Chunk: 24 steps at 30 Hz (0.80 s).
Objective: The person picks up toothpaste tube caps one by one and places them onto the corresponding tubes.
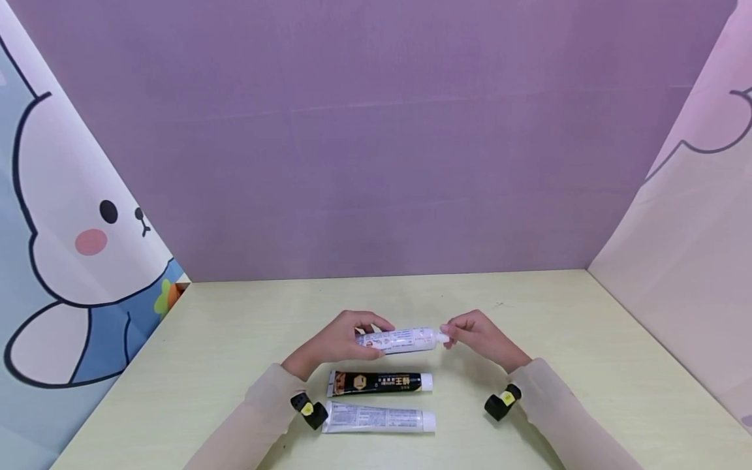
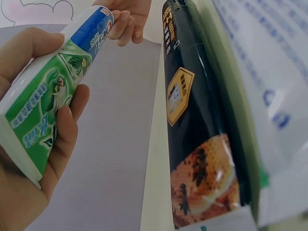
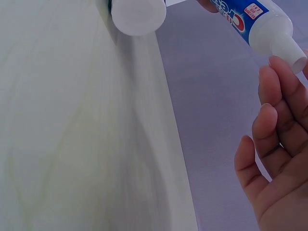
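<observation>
Raised above the table, a toothpaste tube (image 1: 410, 340) lies sideways in the grip of my left hand (image 1: 341, 338). Green and blue printing shows on this toothpaste tube (image 2: 60, 82) in the left wrist view, with the thumb on one side and curled fingers on the other. At its right end my right hand (image 1: 480, 336) pinches the small white cap (image 3: 287, 52). The thumb is mostly out of the right wrist view. Nearer to me lie a black tube (image 1: 378, 383) with gold print and a white tube (image 1: 376, 418), both with white caps pointing right.
The pale wooden table (image 1: 235, 339) ends at a purple back wall (image 1: 376, 143). A cartoon-printed panel (image 1: 76, 196) stands on the left and a pale pink panel (image 1: 693, 261) on the right. Each wrist wears a black band with a small camera.
</observation>
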Each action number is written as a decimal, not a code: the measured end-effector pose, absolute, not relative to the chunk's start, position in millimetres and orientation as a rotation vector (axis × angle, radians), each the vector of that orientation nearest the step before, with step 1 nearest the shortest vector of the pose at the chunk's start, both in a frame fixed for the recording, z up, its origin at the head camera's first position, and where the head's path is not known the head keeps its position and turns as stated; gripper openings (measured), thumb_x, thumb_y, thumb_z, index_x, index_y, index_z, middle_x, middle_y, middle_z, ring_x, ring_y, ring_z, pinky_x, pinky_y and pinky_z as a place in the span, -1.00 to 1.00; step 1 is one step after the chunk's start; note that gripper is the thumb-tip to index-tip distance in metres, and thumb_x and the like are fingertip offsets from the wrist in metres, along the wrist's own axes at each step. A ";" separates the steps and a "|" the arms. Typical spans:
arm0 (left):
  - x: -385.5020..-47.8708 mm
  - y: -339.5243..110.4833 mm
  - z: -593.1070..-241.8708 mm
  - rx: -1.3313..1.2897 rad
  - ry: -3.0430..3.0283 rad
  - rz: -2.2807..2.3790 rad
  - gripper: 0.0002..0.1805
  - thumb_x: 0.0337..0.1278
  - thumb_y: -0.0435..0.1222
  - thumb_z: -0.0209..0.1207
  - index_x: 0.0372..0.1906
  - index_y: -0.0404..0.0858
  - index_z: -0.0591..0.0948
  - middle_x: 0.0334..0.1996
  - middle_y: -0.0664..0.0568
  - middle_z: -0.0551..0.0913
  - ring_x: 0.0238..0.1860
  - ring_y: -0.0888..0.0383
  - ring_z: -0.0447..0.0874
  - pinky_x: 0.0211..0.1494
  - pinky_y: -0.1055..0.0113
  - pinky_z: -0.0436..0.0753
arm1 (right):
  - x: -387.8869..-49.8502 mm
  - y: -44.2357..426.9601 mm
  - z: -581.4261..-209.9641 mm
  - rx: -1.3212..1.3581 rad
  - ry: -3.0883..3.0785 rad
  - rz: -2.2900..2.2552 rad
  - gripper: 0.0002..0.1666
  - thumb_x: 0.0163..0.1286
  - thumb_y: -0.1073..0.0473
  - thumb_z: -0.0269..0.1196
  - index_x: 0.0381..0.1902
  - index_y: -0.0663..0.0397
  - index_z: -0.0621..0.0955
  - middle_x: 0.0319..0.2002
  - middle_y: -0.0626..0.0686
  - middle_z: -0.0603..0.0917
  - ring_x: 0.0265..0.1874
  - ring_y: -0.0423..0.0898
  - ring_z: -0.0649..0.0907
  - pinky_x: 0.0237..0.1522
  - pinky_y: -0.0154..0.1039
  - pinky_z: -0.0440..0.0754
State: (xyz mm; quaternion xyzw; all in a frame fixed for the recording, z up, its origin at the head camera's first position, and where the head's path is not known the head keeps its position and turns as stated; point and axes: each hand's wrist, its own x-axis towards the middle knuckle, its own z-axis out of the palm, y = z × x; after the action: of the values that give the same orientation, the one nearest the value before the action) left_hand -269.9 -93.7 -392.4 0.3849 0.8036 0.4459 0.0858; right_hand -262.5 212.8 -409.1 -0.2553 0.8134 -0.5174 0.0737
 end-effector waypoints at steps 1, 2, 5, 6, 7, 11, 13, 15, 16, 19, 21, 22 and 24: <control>-269.9 -93.8 -392.5 1.149 2.394 1.330 -0.59 -0.06 -0.28 0.35 0.00 -0.12 0.64 -0.13 0.12 0.64 -0.25 0.16 0.52 -0.26 0.37 0.54 | -262.5 212.8 -408.8 -0.758 2.445 -1.545 -0.64 0.41 0.11 0.12 -0.38 0.30 0.68 -0.46 0.08 0.69 -0.37 -0.17 0.59 -0.12 -0.12 0.38; -270.1 -93.7 -392.8 1.149 2.393 1.330 -0.59 -0.06 -0.28 0.35 0.00 -0.12 0.64 -0.13 0.12 0.64 -0.25 0.15 0.52 -0.26 0.37 0.55 | -262.6 212.8 -408.7 -0.755 2.446 -1.538 -0.63 0.41 0.11 0.11 -0.38 0.31 0.67 -0.47 0.04 0.69 -0.36 -0.17 0.59 -0.13 -0.12 0.38; -270.7 -93.8 -393.5 1.153 2.392 1.332 -0.59 -0.06 -0.28 0.35 0.01 -0.12 0.64 -0.13 0.11 0.64 -0.25 0.16 0.51 -0.28 0.38 0.55 | -263.1 213.5 -409.2 -0.768 2.435 -1.540 -0.61 0.44 0.11 0.08 -0.37 0.33 0.66 -0.45 0.02 0.70 -0.33 -0.16 0.60 -0.09 -0.10 0.37; -271.0 -93.8 -393.8 1.155 2.393 1.333 -0.59 -0.06 -0.28 0.35 0.01 -0.12 0.64 -0.13 0.11 0.64 -0.26 0.16 0.52 -0.28 0.38 0.54 | -263.6 214.0 -409.6 -0.779 2.434 -1.542 -0.60 0.45 0.11 0.06 -0.37 0.34 0.65 -0.43 0.02 0.70 -0.32 -0.17 0.60 -0.07 -0.09 0.37; -271.5 -93.7 -394.1 1.157 2.395 1.334 -0.59 -0.06 -0.29 0.35 0.01 -0.12 0.64 -0.14 0.11 0.64 -0.26 0.17 0.52 -0.29 0.38 0.54 | -263.7 214.6 -409.8 -0.785 2.432 -1.547 -0.60 0.46 0.12 0.04 -0.36 0.32 0.65 -0.41 0.03 0.69 -0.30 -0.17 0.60 -0.06 -0.09 0.38; -273.0 -93.7 -394.9 1.168 2.406 1.340 -0.58 -0.08 -0.31 0.35 0.00 -0.13 0.65 -0.15 0.11 0.65 -0.28 0.19 0.52 -0.31 0.40 0.54 | -264.2 217.5 -411.2 -0.826 2.415 -1.599 -0.73 0.44 0.19 0.07 -0.26 0.28 0.62 -0.29 0.08 0.66 -0.26 -0.14 0.59 -0.07 -0.13 0.49; -273.6 -93.8 -394.8 1.171 2.410 1.343 -0.58 -0.09 -0.32 0.35 0.00 -0.14 0.65 -0.15 0.10 0.65 -0.29 0.20 0.52 -0.31 0.40 0.53 | -264.3 218.4 -411.5 -0.853 2.417 -1.613 -0.84 0.36 0.24 0.16 -0.22 0.25 0.60 -0.25 0.12 0.64 -0.26 -0.11 0.57 -0.13 -0.18 0.53; -273.8 -93.9 -394.2 1.171 2.410 1.343 -0.58 -0.09 -0.32 0.35 0.00 -0.14 0.65 -0.15 0.10 0.65 -0.29 0.20 0.52 -0.31 0.40 0.53 | -264.7 218.8 -411.9 -0.882 2.422 -1.624 -0.81 0.26 0.29 0.26 -0.17 0.23 0.58 -0.19 0.15 0.62 -0.25 -0.08 0.56 -0.15 -0.20 0.54; -273.8 -93.8 -393.9 1.170 2.409 1.343 -0.58 -0.09 -0.32 0.35 0.00 -0.14 0.65 -0.15 0.09 0.65 -0.28 0.20 0.52 -0.30 0.40 0.53 | -264.9 218.9 -412.0 -0.899 2.433 -1.622 -0.77 0.21 0.30 0.30 -0.16 0.23 0.57 -0.18 0.16 0.61 -0.24 -0.07 0.55 -0.16 -0.22 0.53; -273.9 -93.5 -393.4 1.155 2.407 1.341 -0.58 -0.09 -0.32 0.35 0.00 -0.14 0.65 -0.15 0.10 0.65 -0.28 0.19 0.52 -0.30 0.39 0.53 | -265.9 218.5 -412.4 -0.944 2.444 -1.628 -0.67 0.12 0.30 0.37 -0.15 0.24 0.55 -0.15 0.21 0.58 -0.20 -0.07 0.54 -0.09 -0.22 0.51; -273.8 -93.4 -393.3 1.143 2.408 1.338 -0.58 -0.09 -0.32 0.35 0.00 -0.13 0.65 -0.15 0.12 0.65 -0.27 0.19 0.52 -0.29 0.40 0.53 | -266.3 218.3 -412.8 -0.970 2.443 -1.638 -0.65 0.10 0.30 0.39 -0.16 0.26 0.54 -0.15 0.23 0.57 -0.17 -0.09 0.54 -0.06 -0.23 0.50; -273.7 -93.3 -393.4 1.140 2.407 1.339 -0.58 -0.09 -0.32 0.35 0.00 -0.14 0.65 -0.15 0.11 0.65 -0.28 0.18 0.52 -0.29 0.39 0.53 | -266.5 218.1 -413.0 -0.984 2.443 -1.641 -0.65 0.10 0.30 0.39 -0.17 0.26 0.54 -0.15 0.24 0.57 -0.17 -0.10 0.54 -0.06 -0.24 0.50; -273.5 -93.4 -393.5 1.137 2.405 1.340 -0.58 -0.09 -0.31 0.35 0.00 -0.13 0.65 -0.15 0.12 0.65 -0.28 0.18 0.52 -0.29 0.39 0.53 | -266.3 218.0 -413.0 -1.000 2.443 -1.651 -0.68 0.10 0.31 0.39 -0.19 0.23 0.55 -0.17 0.24 0.57 -0.19 -0.12 0.54 -0.06 -0.23 0.51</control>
State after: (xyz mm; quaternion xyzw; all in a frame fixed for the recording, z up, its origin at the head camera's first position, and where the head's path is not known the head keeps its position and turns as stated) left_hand -273.5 -93.4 -393.5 0.3805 0.8047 0.4484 0.0815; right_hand -266.3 218.0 -413.0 -0.3211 0.7846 -0.5303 0.0139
